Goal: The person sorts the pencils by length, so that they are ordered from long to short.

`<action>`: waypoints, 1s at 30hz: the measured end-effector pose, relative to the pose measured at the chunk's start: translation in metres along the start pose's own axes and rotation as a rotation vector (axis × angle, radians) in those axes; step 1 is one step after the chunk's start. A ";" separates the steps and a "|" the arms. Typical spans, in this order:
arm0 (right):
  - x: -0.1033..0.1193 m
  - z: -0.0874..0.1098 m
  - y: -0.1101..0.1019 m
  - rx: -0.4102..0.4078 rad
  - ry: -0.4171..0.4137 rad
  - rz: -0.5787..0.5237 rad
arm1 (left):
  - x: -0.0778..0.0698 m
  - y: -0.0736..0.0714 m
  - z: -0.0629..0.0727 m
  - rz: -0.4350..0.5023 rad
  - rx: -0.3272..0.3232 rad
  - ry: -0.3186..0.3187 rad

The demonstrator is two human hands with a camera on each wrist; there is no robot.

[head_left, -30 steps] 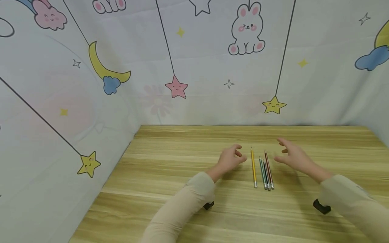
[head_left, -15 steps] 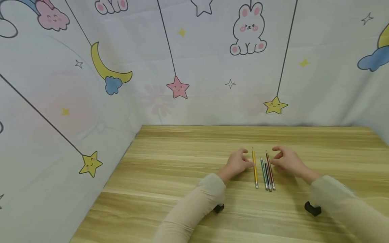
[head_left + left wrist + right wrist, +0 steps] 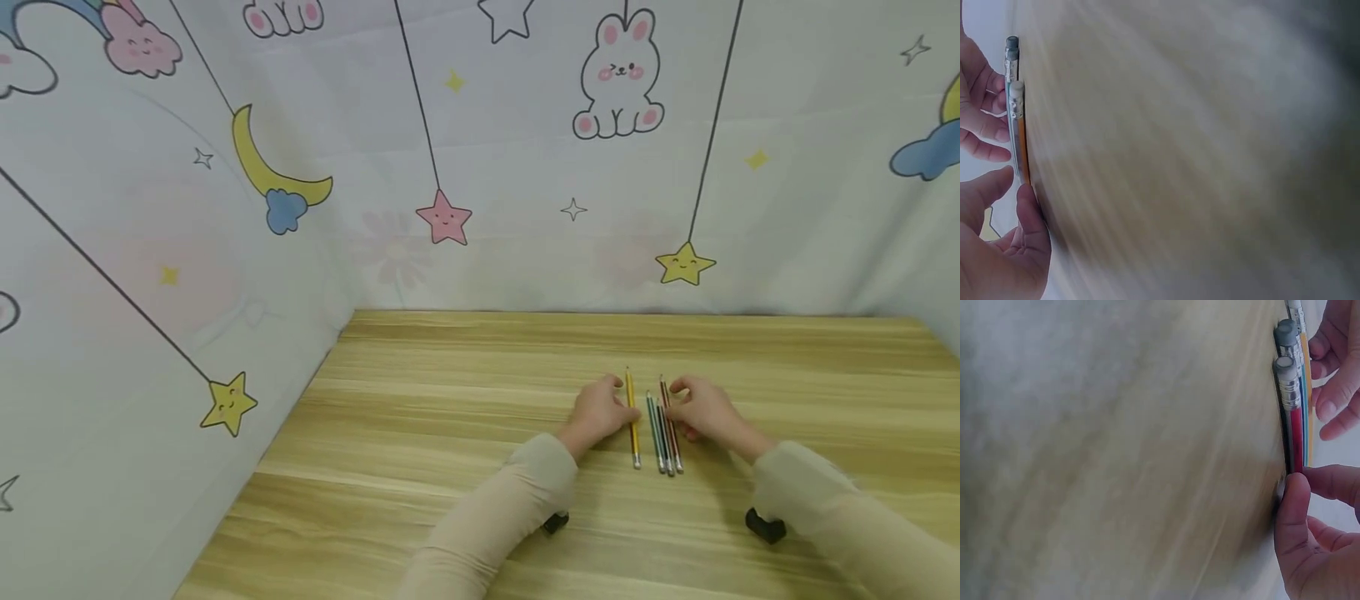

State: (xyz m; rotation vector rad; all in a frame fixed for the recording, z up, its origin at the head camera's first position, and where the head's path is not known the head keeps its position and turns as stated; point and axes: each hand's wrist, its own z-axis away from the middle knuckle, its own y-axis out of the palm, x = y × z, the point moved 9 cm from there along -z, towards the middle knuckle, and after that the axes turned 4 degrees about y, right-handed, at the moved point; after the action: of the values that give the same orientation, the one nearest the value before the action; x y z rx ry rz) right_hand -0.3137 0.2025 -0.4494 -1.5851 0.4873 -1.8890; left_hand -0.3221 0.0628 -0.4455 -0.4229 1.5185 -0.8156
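Note:
A yellow pencil [image 3: 631, 387] lies on the wooden table, eraser end toward me. To its right, a teal pencil [image 3: 654, 425], a dark pencil [image 3: 664, 437] and a dark red pencil [image 3: 677, 447] lie close together. My left hand [image 3: 597, 414] is at the yellow pencil, its thumb across the shaft and its other fingers bent on the left side. My right hand [image 3: 710, 414] reaches in from the right, thumb at the red pencil. In the right wrist view, thumb and index finger [image 3: 1335, 480] come near each other at the red shaft [image 3: 1297, 437].
The wooden table [image 3: 450, 400] reaches back to a white cloth [image 3: 517, 158] printed with stars, a moon and a rabbit. The cloth also runs down the left side. A black wrist mount [image 3: 765, 527] hangs below the right sleeve [image 3: 817, 492].
Both hands have moved inward and down to the pencils, the left from the left and the right from the right. The pencils lie in the same arrangement as before.

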 end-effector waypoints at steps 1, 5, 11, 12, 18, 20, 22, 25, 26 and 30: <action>0.000 0.000 0.001 -0.004 0.002 0.005 | -0.001 0.001 0.000 -0.016 -0.004 -0.001; 0.002 0.002 0.002 -0.035 0.013 0.018 | -0.007 0.000 0.001 -0.115 -0.029 0.014; 0.003 0.002 0.003 -0.064 0.017 0.062 | -0.012 -0.002 0.001 -0.203 -0.064 0.018; 0.003 0.002 0.003 -0.067 0.017 0.069 | -0.012 -0.002 0.001 -0.210 -0.067 0.012; 0.003 0.001 0.003 -0.072 0.035 0.080 | -0.011 -0.004 0.002 -0.233 -0.069 -0.023; 0.003 0.001 0.003 -0.069 0.042 0.082 | -0.011 -0.004 0.002 -0.236 -0.061 -0.031; 0.003 0.001 0.003 -0.067 0.044 0.090 | -0.011 -0.003 0.002 -0.229 -0.051 -0.036; 0.004 0.000 0.003 -0.065 0.048 0.115 | -0.010 -0.002 0.001 -0.227 -0.044 -0.038; 0.004 0.000 0.003 -0.065 0.044 0.125 | -0.010 -0.002 0.001 -0.226 -0.044 -0.036; 0.004 -0.001 0.004 -0.069 0.042 0.142 | -0.008 -0.002 0.000 -0.231 -0.051 -0.027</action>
State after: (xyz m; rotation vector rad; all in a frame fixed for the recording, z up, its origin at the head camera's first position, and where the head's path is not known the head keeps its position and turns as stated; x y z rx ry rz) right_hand -0.3140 0.1967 -0.4487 -1.5150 0.6723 -1.8182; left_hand -0.3218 0.0675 -0.4382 -0.6530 1.4847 -0.9476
